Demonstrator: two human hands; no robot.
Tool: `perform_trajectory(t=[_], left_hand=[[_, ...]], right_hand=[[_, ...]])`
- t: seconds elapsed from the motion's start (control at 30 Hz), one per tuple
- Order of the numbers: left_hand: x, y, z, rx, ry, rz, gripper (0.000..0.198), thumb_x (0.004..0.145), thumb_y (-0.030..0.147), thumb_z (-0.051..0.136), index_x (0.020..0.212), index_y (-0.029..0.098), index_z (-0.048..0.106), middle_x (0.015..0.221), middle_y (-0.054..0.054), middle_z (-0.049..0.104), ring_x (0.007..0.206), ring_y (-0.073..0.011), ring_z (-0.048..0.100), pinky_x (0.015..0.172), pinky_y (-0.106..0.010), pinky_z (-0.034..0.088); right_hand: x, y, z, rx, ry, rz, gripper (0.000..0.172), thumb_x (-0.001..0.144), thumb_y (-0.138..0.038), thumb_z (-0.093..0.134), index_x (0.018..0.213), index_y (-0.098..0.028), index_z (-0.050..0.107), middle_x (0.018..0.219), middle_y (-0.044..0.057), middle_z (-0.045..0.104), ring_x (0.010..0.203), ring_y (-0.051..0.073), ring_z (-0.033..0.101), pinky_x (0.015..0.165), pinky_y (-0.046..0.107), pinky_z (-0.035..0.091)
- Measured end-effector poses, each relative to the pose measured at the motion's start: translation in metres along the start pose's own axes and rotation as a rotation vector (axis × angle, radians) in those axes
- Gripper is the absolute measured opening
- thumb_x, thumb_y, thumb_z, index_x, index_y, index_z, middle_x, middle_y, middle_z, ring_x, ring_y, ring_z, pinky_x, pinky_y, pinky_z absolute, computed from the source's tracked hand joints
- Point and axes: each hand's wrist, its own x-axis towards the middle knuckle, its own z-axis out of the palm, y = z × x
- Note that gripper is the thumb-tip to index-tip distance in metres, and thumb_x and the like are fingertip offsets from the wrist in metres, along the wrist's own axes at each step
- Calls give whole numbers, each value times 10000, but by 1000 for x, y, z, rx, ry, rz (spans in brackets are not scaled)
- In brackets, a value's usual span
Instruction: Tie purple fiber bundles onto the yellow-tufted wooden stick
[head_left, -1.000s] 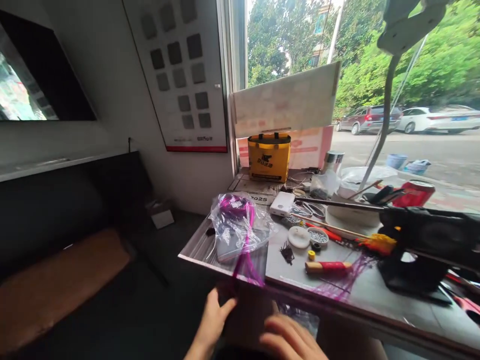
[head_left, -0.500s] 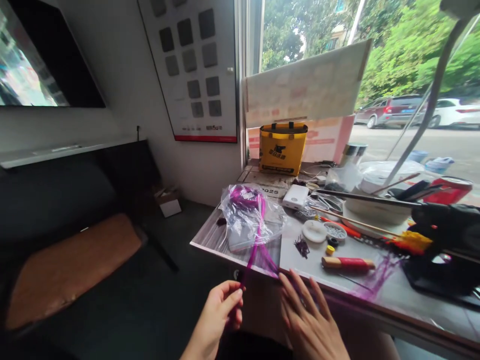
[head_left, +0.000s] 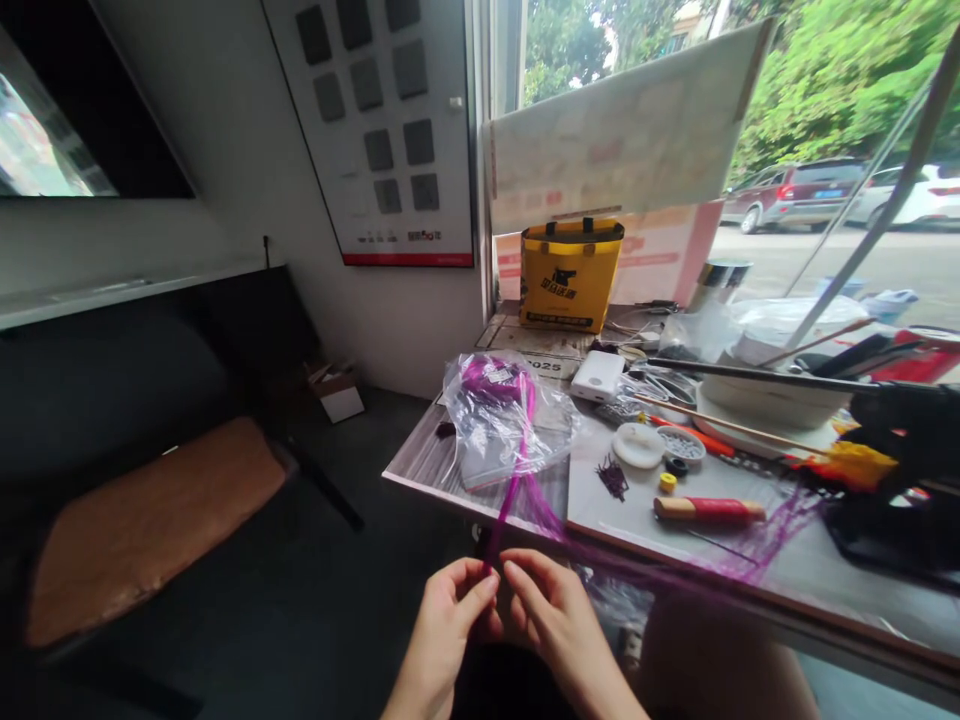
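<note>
A bundle of glossy purple strands (head_left: 509, 500) runs from a purple coil inside a clear plastic bag (head_left: 480, 440) over the table's front edge. My left hand (head_left: 454, 612) pinches the bundle's lower end between thumb and forefinger. Right beside it is my right hand (head_left: 553, 612), with its fingers curled and its thumb against the forefinger. What lies between those fingertips, if anything, is too small to tell. More loose purple strands (head_left: 652, 568) trail along the table edge to the right, behind my right hand.
On the table (head_left: 420, 470) are a red-wrapped wooden-handled needle tool (head_left: 709, 510), a white lid (head_left: 637, 445), a dish of small beads (head_left: 681, 444) and a white power bank (head_left: 598, 375). A yellow bag (head_left: 570, 278) stands behind. A black clamp stand (head_left: 900, 480) is at right.
My right hand has come off the strands at the table edge and moved left, its spread fingers now curled beside my left hand. My left hand keeps its pinch. The view has shifted slightly.
</note>
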Motion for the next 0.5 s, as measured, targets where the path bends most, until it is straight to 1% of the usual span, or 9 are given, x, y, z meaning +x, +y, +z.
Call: perform_trajectory(t=[0.07, 0.1, 0.17, 0.2, 0.23, 0.3, 0.37, 0.43, 0.5], left_hand=[[1, -1, -1, -7, -18, 7, 425, 544, 424, 786, 759, 116, 587, 615, -2, 572, 523, -90, 506, 506, -173, 403], [2, -2, -2, -15, -23, 14, 412, 548, 408, 783, 763, 115, 590, 646, -15, 587, 559, -101, 523, 533, -179, 416], [5, -4, -5, -33, -24, 17, 377, 574, 391, 757, 770, 118, 585, 706, -37, 608, 632, -123, 550, 594, -193, 436], [7, -5, -8, -17, -16, 27, 349, 603, 391, 727, 768, 123, 576, 713, -41, 609, 655, -131, 556, 619, -202, 441], [10, -6, -10, 47, 0, 61, 320, 639, 400, 681, 765, 130, 563, 710, -41, 606, 663, -138, 560, 636, -214, 446], [17, -10, -18, 288, 51, 172, 280, 687, 412, 579, 771, 148, 537, 710, -43, 600, 667, -159, 570, 650, -245, 458], [24, -17, -28, 550, 99, 278, 256, 694, 396, 516, 793, 160, 536, 756, -60, 616, 729, -197, 590, 695, -282, 467], [31, -28, -41, 701, 120, 295, 246, 690, 346, 491, 841, 166, 560, 847, -82, 641, 832, -228, 601, 762, -310, 464], [35, -42, -55, 811, 151, 249, 267, 697, 273, 460, 902, 155, 582, 907, -107, 656, 890, -253, 603, 817, -350, 453]], right_hand=[[9, 5, 8, 204, 43, 80, 550, 542, -596, 701, 751, -98, 600, 483, -17, 498, 403, 63, 380, 407, 177, 297], [12, 7, 10, 265, 63, 108, 560, 477, -587, 742, 697, -95, 590, 452, -29, 473, 396, 53, 366, 404, 169, 282], [14, 10, 10, 355, 59, 166, 548, 424, -561, 779, 639, -101, 571, 421, -45, 438, 386, 47, 361, 397, 162, 271], [12, 11, 8, 399, 40, 199, 530, 432, -544, 785, 641, -109, 567, 432, -48, 439, 384, 45, 363, 390, 158, 268], [10, 12, 6, 441, 23, 229, 508, 447, -522, 790, 655, -116, 565, 461, -46, 456, 383, 41, 367, 382, 153, 265], [1, 10, 0, 523, -4, 279, 463, 479, -467, 801, 686, -127, 564, 537, -31, 507, 395, 35, 385, 372, 141, 265], [-10, 6, -6, 588, -22, 298, 433, 496, -416, 815, 694, -127, 561, 631, -5, 560, 446, 38, 433, 390, 133, 303], [-22, 1, -11, 624, -58, 302, 407, 535, -399, 808, 695, -122, 557, 655, 8, 576, 489, 49, 467, 414, 133, 344], [-32, -4, -14, 648, -110, 327, 391, 571, -393, 798, 703, -118, 555, 634, 12, 578, 502, 55, 488, 428, 134, 369]])
